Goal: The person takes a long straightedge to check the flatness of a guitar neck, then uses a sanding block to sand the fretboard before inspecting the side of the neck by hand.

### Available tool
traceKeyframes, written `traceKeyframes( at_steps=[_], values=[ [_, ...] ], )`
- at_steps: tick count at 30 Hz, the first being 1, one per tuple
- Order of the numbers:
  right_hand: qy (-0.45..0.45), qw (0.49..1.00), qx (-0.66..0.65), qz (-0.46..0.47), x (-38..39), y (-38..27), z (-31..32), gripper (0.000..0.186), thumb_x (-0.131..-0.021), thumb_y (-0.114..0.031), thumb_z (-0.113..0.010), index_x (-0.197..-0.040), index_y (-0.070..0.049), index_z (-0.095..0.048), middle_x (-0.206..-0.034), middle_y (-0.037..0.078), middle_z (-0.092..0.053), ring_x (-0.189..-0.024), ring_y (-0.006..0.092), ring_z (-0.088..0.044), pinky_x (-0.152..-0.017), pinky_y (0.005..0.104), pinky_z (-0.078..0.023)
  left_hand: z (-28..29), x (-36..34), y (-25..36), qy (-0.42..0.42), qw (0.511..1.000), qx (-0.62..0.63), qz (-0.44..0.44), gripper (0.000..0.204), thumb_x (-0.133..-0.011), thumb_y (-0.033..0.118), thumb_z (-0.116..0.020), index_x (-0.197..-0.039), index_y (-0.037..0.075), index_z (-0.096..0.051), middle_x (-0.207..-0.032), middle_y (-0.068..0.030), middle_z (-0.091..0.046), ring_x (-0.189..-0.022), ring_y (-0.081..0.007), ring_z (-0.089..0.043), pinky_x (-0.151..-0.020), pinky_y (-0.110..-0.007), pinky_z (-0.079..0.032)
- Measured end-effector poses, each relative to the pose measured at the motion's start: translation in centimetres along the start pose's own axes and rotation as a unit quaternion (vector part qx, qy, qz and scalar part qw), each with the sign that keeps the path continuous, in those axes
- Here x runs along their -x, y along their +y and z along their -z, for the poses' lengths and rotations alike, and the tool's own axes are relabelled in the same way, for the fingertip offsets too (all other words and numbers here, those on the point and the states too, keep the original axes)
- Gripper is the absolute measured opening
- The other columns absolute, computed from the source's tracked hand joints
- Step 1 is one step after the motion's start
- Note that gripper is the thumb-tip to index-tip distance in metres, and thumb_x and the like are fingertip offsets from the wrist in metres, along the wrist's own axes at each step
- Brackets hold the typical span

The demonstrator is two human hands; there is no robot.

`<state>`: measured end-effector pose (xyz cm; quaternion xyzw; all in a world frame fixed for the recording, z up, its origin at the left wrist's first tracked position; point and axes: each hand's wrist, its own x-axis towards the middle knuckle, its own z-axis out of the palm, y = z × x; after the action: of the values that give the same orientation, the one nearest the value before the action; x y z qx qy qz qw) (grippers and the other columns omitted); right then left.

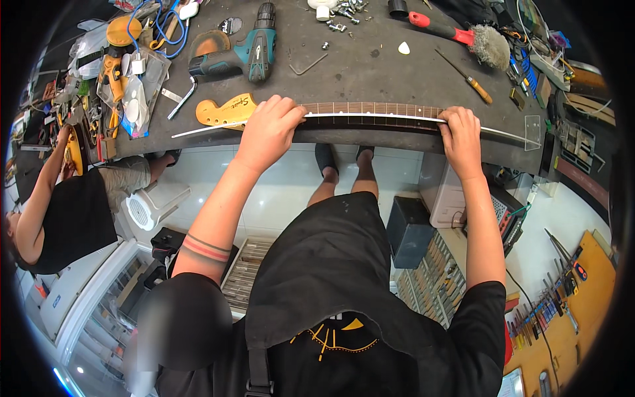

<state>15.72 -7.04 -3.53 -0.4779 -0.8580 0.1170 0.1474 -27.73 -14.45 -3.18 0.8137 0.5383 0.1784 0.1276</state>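
Observation:
A guitar neck lies along the bench's near edge, with its pale headstock (221,112) to the left and its dark fretted fingerboard (370,110) running right. A long thin white strip (486,128) follows its near side and sticks out past both ends. Next to the headstock, my left hand (272,129) has its fingers closed over the neck and strip. My right hand (462,135) closes over them at the neck's far right end. My fingers hide the neck and strip where they grip. A small clear plate (532,129) is at the strip's right tip.
Beyond the neck lie a teal cordless drill (260,56), a hex key (309,65), loose screws (344,12), a white pick (404,48), a wooden-handled tool (477,88) and a red-handled brush (488,46). Clutter crowds both bench ends. A co-worker (73,218) is at far left.

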Motion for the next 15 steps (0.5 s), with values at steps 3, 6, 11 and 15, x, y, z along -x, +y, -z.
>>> traceKeyframes(
  at_steps=[3, 6, 11, 15],
  values=[
    [-0.004, 1.000, 0.004, 0.003, 0.07, 0.11, -0.02, 0.021, -0.095, -0.007, -0.075, -0.114, -0.011, -0.066, -0.115, 0.006, -0.066, -0.113, 0.0315, -0.062, -0.104, 0.0459, -0.045, -0.28, 0.15, 0.02, 0.006, 1.000, 0.000, 0.001, 0.021, -0.090, 0.008, -0.081, -0.109, 0.008, -0.071, -0.099, -0.0063, -0.065, -0.094, -0.0296, -0.063, -0.082, -0.044, -0.052],
    [0.004, 1.000, 0.011, 0.010, 0.21, 0.30, -0.24, 0.022, -0.095, -0.009, -0.075, -0.115, -0.011, -0.067, -0.115, 0.005, -0.066, -0.113, 0.0313, -0.062, -0.105, 0.0462, -0.044, -0.44, 0.27, -0.08, 0.011, 1.000, -0.006, 0.001, 0.022, -0.089, 0.008, -0.081, -0.109, 0.009, -0.072, -0.097, -0.0055, -0.064, -0.093, -0.0292, -0.063, -0.081, -0.044, -0.052],
    [0.011, 1.000, 0.017, 0.010, 0.39, 0.44, -0.62, 0.022, -0.095, -0.012, -0.076, -0.116, -0.013, -0.068, -0.114, 0.005, -0.066, -0.111, 0.0302, -0.061, -0.103, 0.0459, -0.044, -0.53, 0.30, -0.20, 0.017, 1.000, -0.011, 0.000, 0.022, -0.088, 0.008, -0.082, -0.108, 0.010, -0.073, -0.096, -0.0050, -0.064, -0.092, -0.0289, -0.062, -0.079, -0.044, -0.052],
    [0.016, 1.000, 0.014, 0.009, 0.48, 0.42, -0.74, 0.022, -0.095, -0.012, -0.076, -0.116, -0.013, -0.069, -0.114, 0.004, -0.066, -0.111, 0.0301, -0.061, -0.101, 0.0454, -0.044, -0.52, 0.25, -0.10, 0.021, 1.000, -0.010, 0.000, 0.022, -0.088, 0.008, -0.082, -0.109, 0.010, -0.073, -0.095, -0.0049, -0.063, -0.091, -0.0288, -0.062, -0.079, -0.043, -0.052]
  ],
)
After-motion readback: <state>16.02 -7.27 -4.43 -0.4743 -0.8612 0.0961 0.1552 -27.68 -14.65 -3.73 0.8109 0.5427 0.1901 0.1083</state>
